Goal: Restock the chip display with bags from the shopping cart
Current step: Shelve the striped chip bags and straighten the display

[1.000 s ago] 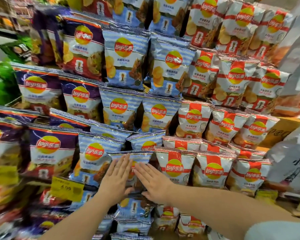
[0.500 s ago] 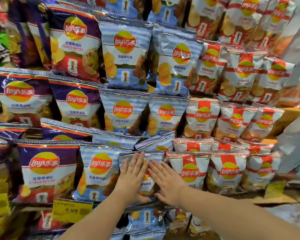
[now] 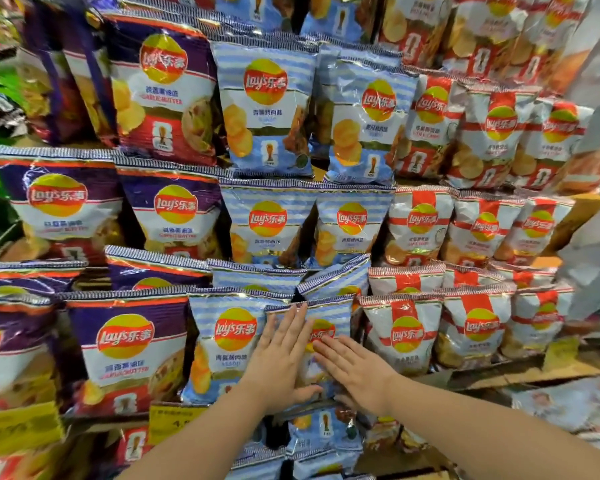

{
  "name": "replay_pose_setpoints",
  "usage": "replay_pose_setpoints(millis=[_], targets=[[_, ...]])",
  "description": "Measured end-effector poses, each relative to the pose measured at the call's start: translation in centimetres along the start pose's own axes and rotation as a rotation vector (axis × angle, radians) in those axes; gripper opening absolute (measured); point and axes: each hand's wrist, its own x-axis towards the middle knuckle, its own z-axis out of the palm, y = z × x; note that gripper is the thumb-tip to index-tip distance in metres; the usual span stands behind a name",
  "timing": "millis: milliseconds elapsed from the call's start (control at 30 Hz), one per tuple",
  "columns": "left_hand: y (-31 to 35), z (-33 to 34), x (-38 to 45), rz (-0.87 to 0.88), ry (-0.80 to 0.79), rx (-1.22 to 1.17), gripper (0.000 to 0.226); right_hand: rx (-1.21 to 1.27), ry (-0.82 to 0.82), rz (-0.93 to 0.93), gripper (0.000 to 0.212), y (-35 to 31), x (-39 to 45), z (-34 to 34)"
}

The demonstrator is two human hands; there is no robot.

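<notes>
Fingers: straight and close together on both hands, flat against the blue bag [image 3: 329, 327], curled round nothing; left thumb tucked under toward the bag's lower edge.
Left hand [image 3: 279, 358]: palm pressed on the bag's left half, fingertips reaching its crimped top seam.
Right hand [image 3: 355, 367]: laid across the lower right of the same bag, fingers slanting up and left, touching the left hand's side.
Bag position: upright in the front row of the lower shelf, between another blue bag [image 3: 227, 344] on the left and a red-and-white bag [image 3: 404, 336] on the right, overlapping the former.
Handling, judged: light, puffed with air, film slick and crinkly, contents brittle; firm squeezing likely to crush chips or burst a seam.
Where to take hold, judged: by the crimped top seam or by both side edges, with flat palms for nudging into line.
Shelf edge: yellow price tag [image 3: 174, 419] just below left, partly hidden by the left forearm.
Cart: not in view.
</notes>
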Motion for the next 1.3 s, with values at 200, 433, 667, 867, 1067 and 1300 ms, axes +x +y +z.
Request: replay_pose_setpoints(millis=[200, 433, 667, 867, 1067, 1300], targets=[[-4.8, -2.6, -4.0, -0.076, 0.071, 0.024, 0.109, 0.074, 0.084, -0.06, 0.086, -3.4, 2.9, -4.7], [-10.3, -2.7, -3.4, -0.084, -0.236, -0.085, 0.137, -0.123, -0.046, 0.102, 0.074, -5.6, 9.9, -8.0], [-11.2, -2.8, -3.3, 0.008, -0.148, -0.119, 0.134, -0.056, -0.211, 0.149, 0.079, -6.1, 10.1, -9.6], [-13.2, -5.0, -7.0, 0.02, -0.016, -0.039, 0.113, 0.044, -0.145, 0.046, 0.071, -6.3, 8.9, -10.6], [-17.4, -5.2, -10.3, -0.087, -0.09, 0.01, 0.109, -0.112, -0.129, -0.136, 0.069, -7.5, 12.0, -13.1], [-19.7, -4.1, -10.3, -0.119, -0.202, 0.012, 0.112, -0.16, -0.261, -0.065, 0.082, -6.9, 14.0, -12.4]])
